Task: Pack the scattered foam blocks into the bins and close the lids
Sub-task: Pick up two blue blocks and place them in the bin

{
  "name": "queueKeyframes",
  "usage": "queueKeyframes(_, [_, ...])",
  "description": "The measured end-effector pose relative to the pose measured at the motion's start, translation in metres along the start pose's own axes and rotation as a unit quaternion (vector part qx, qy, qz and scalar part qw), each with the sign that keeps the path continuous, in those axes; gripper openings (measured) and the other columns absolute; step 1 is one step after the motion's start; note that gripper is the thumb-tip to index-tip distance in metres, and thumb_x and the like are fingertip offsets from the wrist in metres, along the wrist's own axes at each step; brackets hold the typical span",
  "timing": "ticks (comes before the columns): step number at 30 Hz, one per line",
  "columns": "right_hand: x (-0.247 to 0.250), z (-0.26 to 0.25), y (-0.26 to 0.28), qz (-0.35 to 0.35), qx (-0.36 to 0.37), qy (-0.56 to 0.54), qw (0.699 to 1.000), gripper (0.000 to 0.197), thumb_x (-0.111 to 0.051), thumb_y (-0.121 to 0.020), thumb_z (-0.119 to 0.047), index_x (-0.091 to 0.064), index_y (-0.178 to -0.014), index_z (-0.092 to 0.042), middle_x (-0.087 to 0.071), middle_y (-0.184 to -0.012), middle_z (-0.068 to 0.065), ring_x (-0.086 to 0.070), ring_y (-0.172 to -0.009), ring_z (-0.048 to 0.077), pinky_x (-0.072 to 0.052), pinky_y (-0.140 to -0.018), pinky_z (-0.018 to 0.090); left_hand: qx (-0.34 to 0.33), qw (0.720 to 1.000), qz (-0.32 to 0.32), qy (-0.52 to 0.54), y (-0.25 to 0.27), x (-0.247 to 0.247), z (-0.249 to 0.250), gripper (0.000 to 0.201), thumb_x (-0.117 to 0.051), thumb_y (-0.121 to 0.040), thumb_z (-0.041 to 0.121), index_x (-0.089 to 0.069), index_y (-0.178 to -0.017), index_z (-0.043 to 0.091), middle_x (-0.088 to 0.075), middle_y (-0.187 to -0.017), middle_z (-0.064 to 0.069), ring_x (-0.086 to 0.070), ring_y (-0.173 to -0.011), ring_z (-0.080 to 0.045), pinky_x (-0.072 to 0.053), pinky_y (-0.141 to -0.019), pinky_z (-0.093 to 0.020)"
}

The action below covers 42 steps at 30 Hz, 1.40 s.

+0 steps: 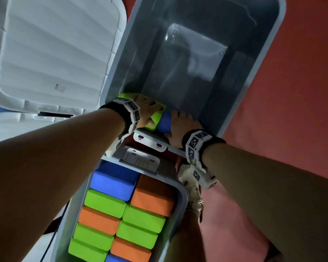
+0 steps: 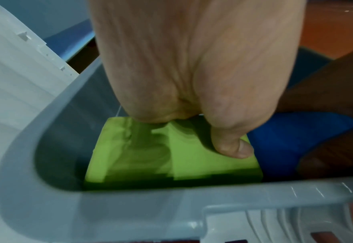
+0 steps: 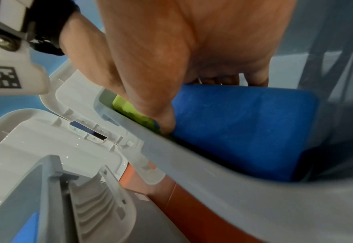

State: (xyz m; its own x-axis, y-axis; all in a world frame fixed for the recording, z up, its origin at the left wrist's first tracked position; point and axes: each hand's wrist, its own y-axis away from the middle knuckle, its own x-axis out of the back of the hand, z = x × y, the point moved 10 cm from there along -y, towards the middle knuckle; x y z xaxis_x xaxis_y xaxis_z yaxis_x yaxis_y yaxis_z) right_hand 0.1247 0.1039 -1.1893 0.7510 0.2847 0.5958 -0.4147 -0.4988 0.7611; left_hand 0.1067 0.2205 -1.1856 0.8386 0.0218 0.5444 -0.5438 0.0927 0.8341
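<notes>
A grey bin (image 1: 261, 59) stands open ahead of me, bare apart from two blocks at its near end. My left hand (image 1: 150, 114) grips a green foam block (image 1: 156, 118) there, thumb on its near face (image 2: 233, 148) and fingers over the far side. Beside it my right hand (image 1: 180, 125) grips a blue foam block (image 3: 244, 125), thumb wedged between the two blocks. The green block (image 2: 150, 157) sits in the bin's near left corner. A second grey bin (image 1: 180, 191) below my arms is packed with several green, orange and blue blocks.
White lids (image 1: 55, 53) lie open to the left of the bins. A white latch (image 1: 151, 142) hangs on the far bin's near rim. Red floor (image 1: 292, 110) spreads to the right. A foot in a light shoe (image 1: 191, 184) stands by the near bin.
</notes>
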Motion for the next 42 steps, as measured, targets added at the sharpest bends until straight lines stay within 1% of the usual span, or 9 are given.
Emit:
queueKeyframes(8, [-0.005,-0.004,-0.01,-0.026,-0.024,0.012,0.999,0.098,-0.066,-0.088,-0.047,-0.004,-0.157,-0.013,-0.032,-0.151,0.016,-0.038,-0.134,0.037,-0.039,-0.103,0.053,0.032,0.999,0.003,0.029,-0.009,-0.003,-0.004,0.072,-0.063,-0.092,0.035,-0.023,-0.151,0.033,-0.028,-0.157,-0.001,-0.021,-0.147,-0.029,0.001,-0.118,-0.06])
queueKeyframes(13, [0.007,0.006,0.006,-0.019,-0.044,-0.015,0.999,0.091,-0.062,-0.091,-0.041,-0.004,-0.157,-0.014,-0.03,-0.153,0.014,-0.036,-0.135,0.038,-0.038,-0.104,0.054,0.076,0.996,0.035,0.013,0.002,0.015,0.003,0.062,-0.066,-0.089,0.031,-0.038,-0.145,0.031,-0.039,-0.149,-0.007,-0.028,-0.14,-0.036,-0.011,-0.118,-0.06])
queueKeyframes(17, [0.025,0.025,0.036,0.02,-0.026,-0.025,0.999,0.071,-0.057,-0.093,-0.037,-0.027,-0.149,-0.005,-0.037,-0.145,0.016,-0.039,-0.131,0.037,-0.04,-0.105,0.047,0.076,0.996,0.046,0.003,0.018,0.034,0.018,0.05,-0.056,-0.093,0.022,-0.043,-0.141,0.031,-0.043,-0.144,-0.004,-0.033,-0.135,-0.033,-0.024,-0.114,-0.056])
queueKeyframes(22, [0.071,0.08,0.095,0.092,0.027,-0.081,0.992,0.036,-0.05,-0.097,-0.03,-0.054,-0.125,-0.009,-0.052,-0.126,0.011,-0.051,-0.116,0.03,-0.048,-0.095,0.038,0.061,0.996,0.055,-0.019,0.028,0.092,0.076,0.051,-0.058,-0.087,0.017,-0.048,-0.135,0.03,-0.052,-0.131,-0.004,-0.04,-0.128,-0.032,-0.04,-0.102,-0.048])
queueKeyframes(27, [0.112,0.17,0.164,0.164,-0.009,-0.123,0.979,0.021,-0.043,-0.095,-0.028,-0.061,-0.102,-0.019,-0.061,-0.105,0.004,-0.06,-0.096,0.027,-0.045,-0.072,0.033,0.033,0.995,0.062,-0.066,0.021,0.165,0.189,0.047,-0.052,-0.086,0.011,-0.052,-0.13,0.026,-0.054,-0.125,-0.006,-0.041,-0.12,-0.031,-0.039,-0.094,-0.046])
queueKeyframes(31, [0.106,0.266,0.22,0.167,-0.073,-0.157,0.971,0.024,-0.043,-0.096,-0.032,-0.062,-0.106,-0.021,-0.065,-0.107,0.004,-0.063,-0.094,0.028,-0.053,-0.076,0.038,-0.058,0.996,0.042,-0.051,0.01,0.206,0.313,0.04,-0.048,-0.09,0.01,-0.062,-0.121,0.032,-0.058,-0.129,-0.004,-0.051,-0.118,-0.029,-0.044,-0.098,-0.039])
queueKeyframes(33, [0.096,0.315,0.251,0.178,-0.105,-0.153,0.966,0.025,-0.043,-0.097,-0.034,-0.062,-0.108,-0.021,-0.066,-0.105,0.003,-0.065,-0.093,0.028,-0.048,-0.07,0.034,-0.098,0.993,0.021,-0.064,0.004,0.218,0.377,0.031,-0.049,-0.093,0.012,-0.07,-0.109,0.029,-0.064,-0.124,-0.001,-0.059,-0.113,-0.024,-0.047,-0.097,-0.034])
queueKeyframes(37, [0.054,0.46,0.354,0.212,-0.211,-0.178,0.937,0.027,-0.044,-0.097,-0.032,-0.062,-0.114,-0.021,-0.066,-0.107,0.004,-0.066,-0.095,0.03,-0.04,-0.067,0.033,-0.147,0.981,-0.005,-0.13,-0.01,0.227,0.547,0.027,-0.05,-0.094,0.013,-0.073,-0.106,0.019,-0.066,-0.119,-0.003,-0.061,-0.108,-0.025,-0.046,-0.089,-0.028])
queueKeyframes(42, [-0.025,0.637,0.501,0.219,-0.316,-0.255,0.887,0.028,-0.044,-0.097,-0.035,-0.061,-0.114,-0.02,-0.066,-0.111,0.008,-0.064,-0.098,0.034,-0.04,-0.072,0.035,-0.22,0.945,-0.002,-0.241,-0.02,0.218,0.779,0.028,-0.047,-0.096,0.017,-0.07,-0.111,0.011,-0.066,-0.121,-0.01,-0.06,-0.111,-0.031,-0.048,-0.094,-0.035])
